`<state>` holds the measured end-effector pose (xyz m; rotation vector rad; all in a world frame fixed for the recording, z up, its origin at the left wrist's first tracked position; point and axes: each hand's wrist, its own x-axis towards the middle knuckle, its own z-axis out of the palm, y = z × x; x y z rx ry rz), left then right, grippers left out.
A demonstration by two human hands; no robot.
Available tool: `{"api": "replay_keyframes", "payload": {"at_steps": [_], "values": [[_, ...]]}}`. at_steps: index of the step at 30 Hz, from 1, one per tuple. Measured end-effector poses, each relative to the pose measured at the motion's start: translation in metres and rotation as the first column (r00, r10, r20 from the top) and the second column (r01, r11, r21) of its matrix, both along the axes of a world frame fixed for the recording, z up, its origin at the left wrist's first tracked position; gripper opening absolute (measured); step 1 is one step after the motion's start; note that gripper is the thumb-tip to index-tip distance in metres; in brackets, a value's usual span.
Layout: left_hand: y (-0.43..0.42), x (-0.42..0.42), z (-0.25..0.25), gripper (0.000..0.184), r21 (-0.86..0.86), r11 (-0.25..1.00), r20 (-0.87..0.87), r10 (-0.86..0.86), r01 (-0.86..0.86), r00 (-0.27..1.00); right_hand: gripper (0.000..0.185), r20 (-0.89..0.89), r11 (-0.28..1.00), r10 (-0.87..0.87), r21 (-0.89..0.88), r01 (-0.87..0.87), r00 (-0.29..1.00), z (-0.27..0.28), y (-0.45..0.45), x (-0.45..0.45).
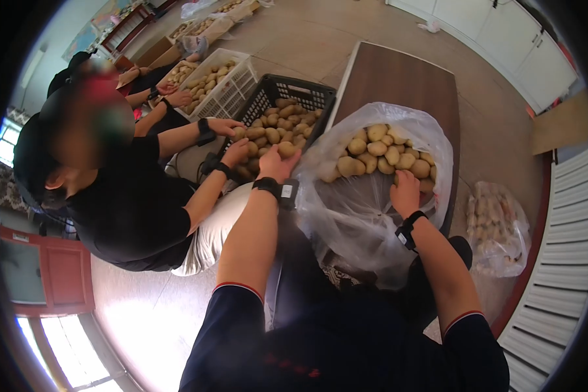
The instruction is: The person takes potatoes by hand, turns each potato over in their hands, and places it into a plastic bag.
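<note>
My left hand (278,165) is closed around a potato (286,149) at the near right side of the black plastic crate (330,98). More potatoes (284,123) fill that crate. On the right, a clear plastic bag (353,225) stands wide open, with a heap of potatoes (376,148) at its far side. My right hand (406,195) reaches into the bag, its fingers bent together against the near edge of the heap. Whatever lies under those fingertips is hidden.
A co-worker (130,196) sits close on my left, both hands at the black crate. Beyond it stands a white crate (242,77) of potatoes, with other people's hands nearby. A brown tabletop (398,78) lies behind the bag. Another filled bag (498,228) rests on the floor at right.
</note>
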<state>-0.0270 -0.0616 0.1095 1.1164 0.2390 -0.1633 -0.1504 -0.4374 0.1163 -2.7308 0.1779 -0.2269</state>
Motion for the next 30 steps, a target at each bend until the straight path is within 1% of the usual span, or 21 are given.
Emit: {"api": "replay_keyframes", "payload": {"at_steps": [1, 2, 3, 10, 12, 14, 16, 17, 19, 22, 23, 24, 26, 29, 30], "values": [[-0.007, -0.004, 0.023, 0.043, -0.212, 0.965, -0.175, 0.116, -0.152, 0.978, 0.044, 0.022, 1.0, 0.008, -0.013, -0.008, 1.0, -0.003, -0.001, 0.0], [-0.012, -0.005, 0.037, 0.041, -0.378, 0.866, -0.366, 0.187, -0.329, 0.912, 0.045, 0.046, 1.0, 0.018, -0.026, -0.017, 0.999, -0.004, 0.0, -0.001], [-0.011, -0.005, 0.038, 0.039, -0.373, 0.859, -0.375, 0.206, -0.351, 0.904, 0.044, 0.037, 0.999, -0.001, -0.034, 0.002, 0.999, -0.003, 0.001, -0.002], [-0.003, 0.002, 0.029, 0.039, -0.334, 0.874, -0.376, 0.22, -0.353, 0.9, 0.039, 0.048, 0.999, -0.02, -0.029, 0.021, 0.999, 0.005, 0.008, -0.005], [-0.006, 0.0, 0.033, 0.037, -0.268, 0.867, -0.409, 0.293, -0.421, 0.864, 0.036, -0.043, 0.999, -0.003, -0.052, 0.001, 0.999, 0.008, 0.007, -0.006], [-0.007, -0.005, 0.041, 0.036, -0.282, 0.86, -0.383, 0.306, -0.426, 0.871, 0.035, -0.05, 0.999, -0.008, -0.036, 0.006, 0.999, 0.009, 0.007, -0.006], [-0.007, -0.007, 0.043, 0.035, -0.255, 0.848, -0.375, 0.357, -0.465, 0.856, 0.034, -0.058, 1.0, -0.014, -0.02, 0.013, 0.998, 0.007, 0.006, -0.009], [-0.006, -0.009, 0.045, 0.035, -0.254, 0.849, -0.371, 0.357, -0.463, 0.857, 0.033, -0.035, 0.999, 0.015, -0.028, -0.016, 0.999, 0.006, 0.005, -0.012], [-0.003, -0.01, 0.038, 0.029, -0.242, 0.859, -0.307, 0.374, -0.452, 0.875, 0.033, -0.007, 0.998, 0.042, -0.036, -0.042, 0.999, 0.009, 0.007, -0.017], [0.002, -0.007, 0.031, 0.03, -0.241, 0.865, -0.289, 0.369, -0.441, 0.883, 0.036, -0.024, 0.999, 0.053, 0.01, -0.053, 0.998, 0.013, 0.008, -0.026], [0.004, -0.006, 0.029, 0.03, -0.241, 0.867, -0.283, 0.368, -0.437, 0.886, 0.037, -0.065, 0.999, 0.031, 0.032, -0.029, 0.997, 0.014, 0.009, -0.028], [0.003, -0.006, 0.03, 0.036, -0.229, 0.87, -0.296, 0.366, -0.437, 0.882, 0.037, -0.107, 0.999, 0.01, 0.054, -0.004, 0.994, 0.013, 0.008, -0.031], [0.002, -0.005, 0.031, 0.045, -0.216, 0.874, -0.306, 0.363, -0.436, 0.88, 0.037, -0.103, 0.999, 0.023, 0.031, -0.02, 0.994, 0.004, 0.008, -0.036], [-0.001, -0.003, 0.03, 0.05, -0.133, 0.889, -0.332, 0.377, -0.438, 0.865, 0.037, -0.074, 0.998, 0.059, 0.011, -0.058, 0.996, 0.001, 0.007, -0.044], [-0.003, -0.002, 0.029, 0.05, -0.152, 0.9, -0.319, 0.346, -0.408, 0.882, 0.037, -0.051, 0.997, 0.083, 0.012, -0.083, 0.995, 0.0, 0.008, -0.046]]}}
